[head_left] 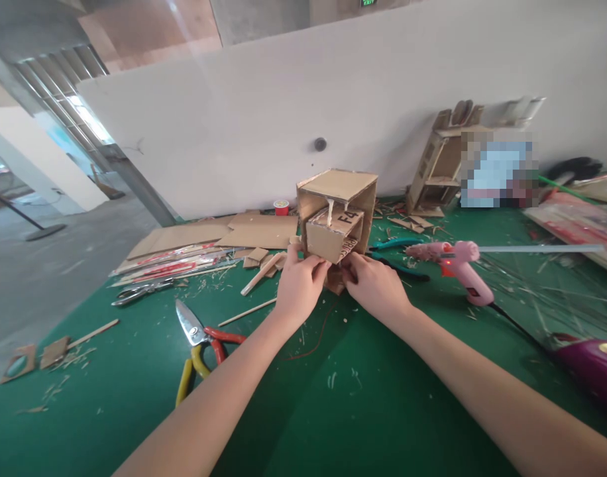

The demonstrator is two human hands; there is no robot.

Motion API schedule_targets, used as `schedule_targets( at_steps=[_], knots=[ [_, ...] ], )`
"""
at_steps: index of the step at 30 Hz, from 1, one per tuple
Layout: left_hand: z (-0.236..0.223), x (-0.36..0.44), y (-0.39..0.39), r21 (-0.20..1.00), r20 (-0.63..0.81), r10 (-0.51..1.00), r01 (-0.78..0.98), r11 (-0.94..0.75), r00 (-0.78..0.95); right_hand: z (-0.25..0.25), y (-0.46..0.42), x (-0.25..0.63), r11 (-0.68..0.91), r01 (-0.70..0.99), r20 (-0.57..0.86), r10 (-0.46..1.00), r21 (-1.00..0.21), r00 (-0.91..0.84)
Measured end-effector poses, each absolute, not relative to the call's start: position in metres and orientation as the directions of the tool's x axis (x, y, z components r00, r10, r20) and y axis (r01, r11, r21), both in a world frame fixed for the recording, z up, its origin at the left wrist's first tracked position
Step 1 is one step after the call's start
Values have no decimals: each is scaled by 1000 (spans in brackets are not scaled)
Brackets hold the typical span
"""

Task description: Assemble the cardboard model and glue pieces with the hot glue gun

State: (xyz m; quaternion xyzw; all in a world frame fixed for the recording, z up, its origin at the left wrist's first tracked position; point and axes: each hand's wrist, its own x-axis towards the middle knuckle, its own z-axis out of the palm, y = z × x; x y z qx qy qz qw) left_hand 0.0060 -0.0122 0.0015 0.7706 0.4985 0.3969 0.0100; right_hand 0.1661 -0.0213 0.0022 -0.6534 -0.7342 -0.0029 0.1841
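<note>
A small cardboard box (339, 184) stands upright in front of me, with a smaller box-like compartment (324, 240) projecting from its front and hardened glue on it. At its lower left, my left hand (301, 283) has thumb and fingers closed against the base. My right hand (376, 281) is pinched at the lower right, by a brown cardboard flap (334, 279) under the compartment. Both sets of fingertips are partly hidden. From below this spot a thin red wire (323, 334) runs down over the green table.
Red- and yellow-handled shears (201, 338) lie left of my forearm. A pink glue gun (462, 265) with a glue stick rests at right, near teal-handled pliers (400, 270). Cardboard sheets (258, 232), packaged sticks (169, 264) and a taller cardboard model (440, 165) stand behind.
</note>
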Motion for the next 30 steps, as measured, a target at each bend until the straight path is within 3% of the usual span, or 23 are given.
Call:
schedule_targets(
  at_steps=[6,9,17,30],
  knots=[
    [4,6,-13,411,593,781,759,-504,197,9,-22,172,351,934,298,887,65,-354],
    [4,6,-14,417,590,783,757,-503,195,8,-18,175,349,930,293,883,111,-366],
    [2,6,-13,406,600,775,759,-509,198,-3,-12,175,332,937,390,853,108,-348],
    [2,5,-12,411,599,775,754,-512,200,-6,-10,172,346,935,393,852,74,-346]
  ],
)
